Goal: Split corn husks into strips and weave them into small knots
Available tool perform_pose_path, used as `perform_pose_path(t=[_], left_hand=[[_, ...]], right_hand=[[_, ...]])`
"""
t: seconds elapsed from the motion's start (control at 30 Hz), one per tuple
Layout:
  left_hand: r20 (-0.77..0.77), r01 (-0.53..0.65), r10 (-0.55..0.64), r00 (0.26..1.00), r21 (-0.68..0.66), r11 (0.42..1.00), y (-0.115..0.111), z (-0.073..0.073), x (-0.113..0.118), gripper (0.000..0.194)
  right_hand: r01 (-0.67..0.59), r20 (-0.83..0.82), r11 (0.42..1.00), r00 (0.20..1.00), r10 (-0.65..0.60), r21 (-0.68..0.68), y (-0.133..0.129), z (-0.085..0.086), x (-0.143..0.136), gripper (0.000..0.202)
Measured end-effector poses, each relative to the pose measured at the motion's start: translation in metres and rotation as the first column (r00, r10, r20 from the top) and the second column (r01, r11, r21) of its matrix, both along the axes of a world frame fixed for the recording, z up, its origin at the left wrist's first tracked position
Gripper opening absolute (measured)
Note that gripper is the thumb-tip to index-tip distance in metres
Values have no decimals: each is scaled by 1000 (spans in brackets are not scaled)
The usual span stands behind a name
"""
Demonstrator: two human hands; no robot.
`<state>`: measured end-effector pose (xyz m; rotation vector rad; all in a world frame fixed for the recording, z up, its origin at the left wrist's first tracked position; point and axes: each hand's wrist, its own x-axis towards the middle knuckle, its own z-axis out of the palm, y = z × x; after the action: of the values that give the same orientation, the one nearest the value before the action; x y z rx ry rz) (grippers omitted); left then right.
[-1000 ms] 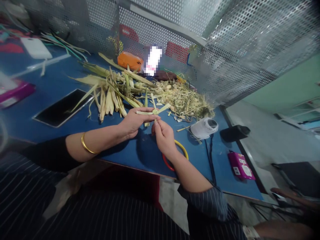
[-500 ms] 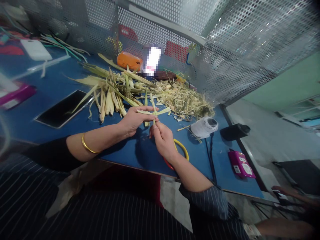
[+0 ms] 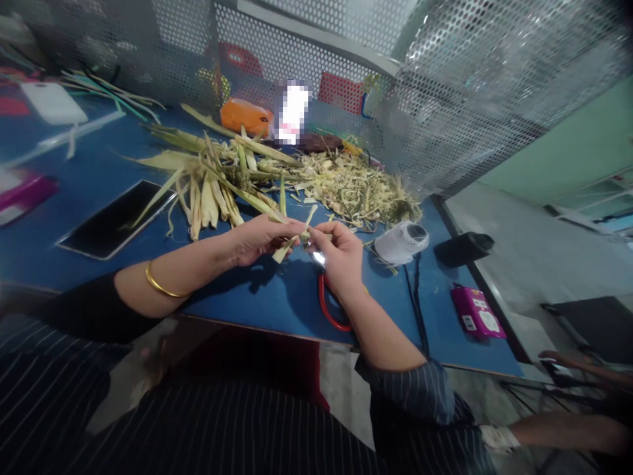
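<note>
Pale green corn husk strips, crossed and folded together at the middle, are held up between my two hands just above the table. My left hand is closed, pinching them from the left between thumb and fingers. From the right, my right hand grips the same folded middle with thumb and forefinger; its other fingers are curled and partly hidden. Under my right hand and wrist are scissors with a red handle, and a shiny bit of metal shows below the fingertips. Bundled corn husks lie beyond my left hand.
Husk scraps are heaped at the back against a perforated metal screen. To the right stand a white thread cone, a black roll and a purple packet. A dark flat tablet-like thing lies left. Another person's arm shows lower right.
My right hand has moved up and its fingers now meet the folded middle of the husk strips. The strips have turned, with one end now pointing down left. The view has shifted slightly.
</note>
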<state>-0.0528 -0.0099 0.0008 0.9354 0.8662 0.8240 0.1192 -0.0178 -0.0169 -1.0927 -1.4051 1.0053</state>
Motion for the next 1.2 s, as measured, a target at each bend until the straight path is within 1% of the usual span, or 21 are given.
perform_pose_path(t=[0.1,0.17,0.23,0.33,0.43,0.53,0.73,0.83,0.93,1.07,1.2], left_hand=[[62,59,-51,997,-129,990,0,0,2,24],[73,51,-38,997,-189,981,-1,0,4,26],[44,5,3,999,-183,983,-2,-1,6,26],[-15,-66,65,998,-132,989,-2,-3,8,26],[-19,-83,82,996,-82,993,-3,-3,8,26],[-24,-59,58,998,-6,998,-4,-2,9,28],[-213,-24,52,976,132,991,-4,3,6,30],[-257,12,34,966,173,985,-3,6,2,31],[-274,39,18,962,203,978,0,6,-2,29],[-280,89,-22,960,229,969,2,5,-6,26],[-222,64,-10,975,233,970,1,5,-6,28]], right_hand=[[60,68,996,996,-65,71,-1,1,1,13],[89,129,988,986,-106,129,-3,2,1,13],[81,200,980,973,-118,184,-5,5,1,12],[22,343,961,932,-121,277,-7,6,2,12],[-24,447,943,884,-135,333,-7,5,3,13],[-39,491,947,861,-129,319,-5,2,3,13],[-87,540,948,836,-97,305,-2,5,7,14],[-111,560,945,824,-87,309,-2,10,10,13],[-127,557,944,828,-68,304,-3,14,12,13],[-118,519,955,854,-42,272,-4,17,12,11],[-83,454,971,891,-30,226,-2,16,13,11]])
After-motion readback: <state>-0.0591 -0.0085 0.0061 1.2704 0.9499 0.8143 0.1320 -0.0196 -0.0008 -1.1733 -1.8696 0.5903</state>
